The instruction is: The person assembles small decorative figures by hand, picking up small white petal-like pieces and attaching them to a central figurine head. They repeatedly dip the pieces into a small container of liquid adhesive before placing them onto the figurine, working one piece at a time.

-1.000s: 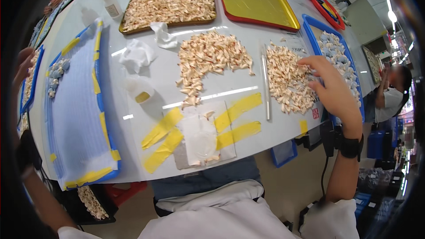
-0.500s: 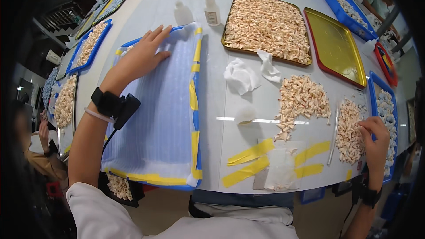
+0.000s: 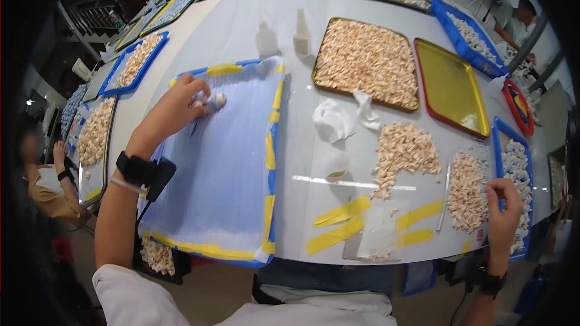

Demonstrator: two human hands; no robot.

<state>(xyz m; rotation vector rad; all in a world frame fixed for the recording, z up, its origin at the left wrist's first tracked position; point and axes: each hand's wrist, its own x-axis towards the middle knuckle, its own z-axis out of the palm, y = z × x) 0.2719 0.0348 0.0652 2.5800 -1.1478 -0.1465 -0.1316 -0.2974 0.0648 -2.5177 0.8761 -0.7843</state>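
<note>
My left hand (image 3: 178, 107) is over the far left part of a blue tray (image 3: 271, 208), which has a pale blue sheet lining and yellow tape on its rim. Its fingers curl round a few small cream and bluish pieces (image 3: 219, 100), partly hidden by the fingers. At the right, my right hand (image 3: 505, 208) is raised beside a loose pile of small cream pieces (image 3: 466, 192); thumb and fingertips meet in a pinch, and whatever is between them is too small to make out. A thin clear stick (image 3: 443, 199) lies left of that pile.
Beyond lie a full tray of cream pieces (image 3: 365, 63) and a bare gold tray (image 3: 450, 87). Crumpled tissue (image 3: 333, 121), a small clear cup (image 3: 336, 167), two bottles (image 3: 302, 39) and another pile (image 3: 405, 154) are mid-table. Yellow tape strips (image 3: 338, 232) are near the front edge.
My left hand has gone from stretched flat over the tray's far edge to curled round small pieces on the lining. My right hand has lifted slightly off its pile. The view has shifted.
</note>
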